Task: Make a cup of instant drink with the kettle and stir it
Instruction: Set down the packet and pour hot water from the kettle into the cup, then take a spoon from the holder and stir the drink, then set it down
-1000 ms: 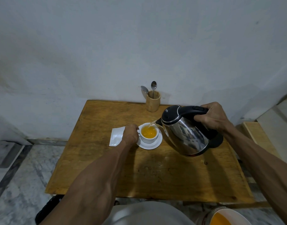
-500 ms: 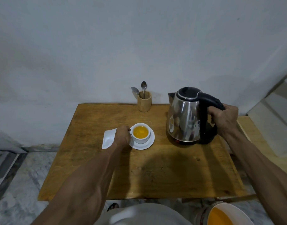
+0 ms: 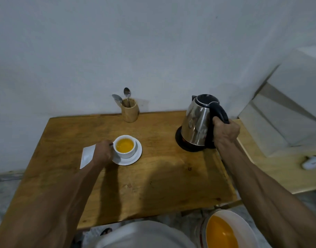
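The steel kettle (image 3: 198, 122) is set upright on its black base (image 3: 187, 148) at the right rear of the wooden table (image 3: 153, 185), and its black handle is gripped firmly by the right hand (image 3: 226, 134). The white cup (image 3: 125, 146), filled with an orange drink, is seated on a white saucer (image 3: 135, 158) near the table's middle. The cup's left side is clasped by the left hand (image 3: 103, 153), fingers curled at the handle. A white sachet (image 3: 86, 155) is seen flat on the table, partly covered by that hand. At the back edge, two spoons (image 3: 126, 94) are stood in a wooden holder (image 3: 130, 111). A white bucket (image 3: 225, 230) of orange liquid is glimpsed below the table's near edge.
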